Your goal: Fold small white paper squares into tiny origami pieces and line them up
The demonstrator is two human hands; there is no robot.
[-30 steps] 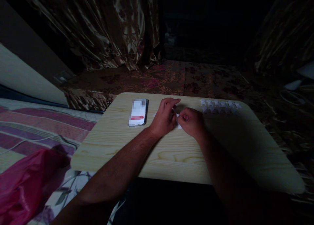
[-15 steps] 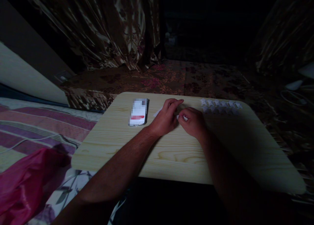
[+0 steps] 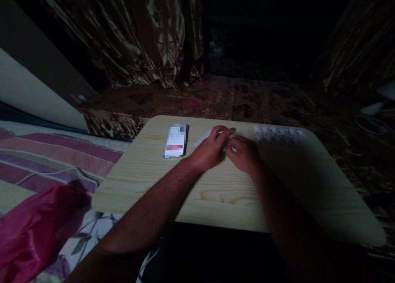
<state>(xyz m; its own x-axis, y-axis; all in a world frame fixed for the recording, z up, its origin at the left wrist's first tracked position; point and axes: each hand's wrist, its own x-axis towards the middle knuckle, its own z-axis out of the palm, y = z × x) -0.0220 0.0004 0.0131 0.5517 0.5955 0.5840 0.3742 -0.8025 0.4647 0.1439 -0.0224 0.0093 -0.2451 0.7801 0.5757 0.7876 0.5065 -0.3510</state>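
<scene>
Close together over the middle of the table, both my hands work on a small folded piece of white paper (image 3: 234, 149). My right hand (image 3: 245, 154) is closed, pinching it between thumb and curled fingers. My left hand (image 3: 211, 151) meets it from the left, its thumb side at the paper and its upper fingers bent over toward the right hand. The left fingertips on the paper are mostly hidden. Behind my left hand lies a flat white paper strip (image 3: 202, 139), partly covered. Small folded white paper pieces (image 3: 274, 130) stand in two rows at the right.
A phone (image 3: 175, 141) with a lit, blurred screen lies left on the pale wooden table (image 3: 132, 180). Striped bedding (image 3: 101, 161) and pink cloth (image 3: 40, 225) are at the left. Patterned curtains (image 3: 173, 36) hang behind; a white cable (image 3: 368, 124) lies at far right.
The camera view has shifted slightly. My left hand's upper fingers have risen a little, and more of the paper strip behind it shows. The pinch on the folded paper stays.
</scene>
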